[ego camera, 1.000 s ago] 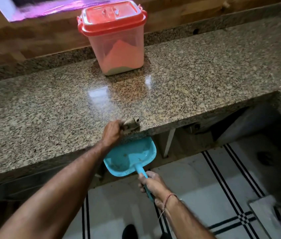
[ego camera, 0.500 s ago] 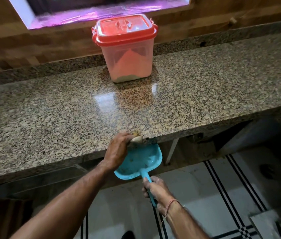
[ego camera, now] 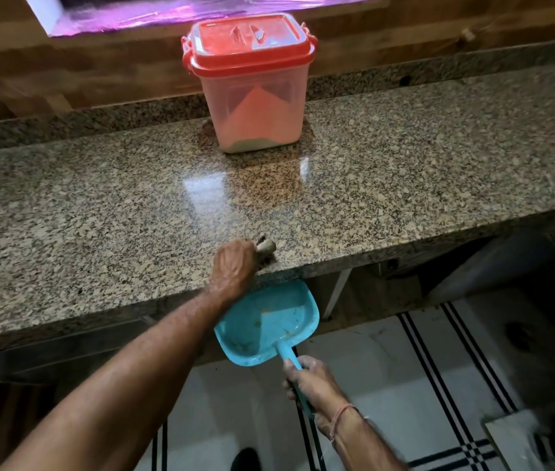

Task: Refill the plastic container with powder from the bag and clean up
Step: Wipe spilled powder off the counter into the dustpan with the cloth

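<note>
Now, through the head camera, I am curling my left hand (ego camera: 233, 266) round a small brush (ego camera: 266, 246) at the front edge of the desk (ego camera: 99, 215), while my right hand (ego camera: 310, 379) is gripping the handle of the blue dustpan (ego camera: 269, 321) just below that edge, its mouth facing the brush. The lidded plastic container (ego camera: 252, 90) is standing well behind, near the wall.

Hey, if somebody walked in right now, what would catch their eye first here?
Most likely the red-lidded plastic container, closed and standing at the back of the granite counter. Next comes the turquoise dustpan, held by its handle in the right hand just below the counter's front edge. The left hand grips what looks like a small brush on that edge.
</note>
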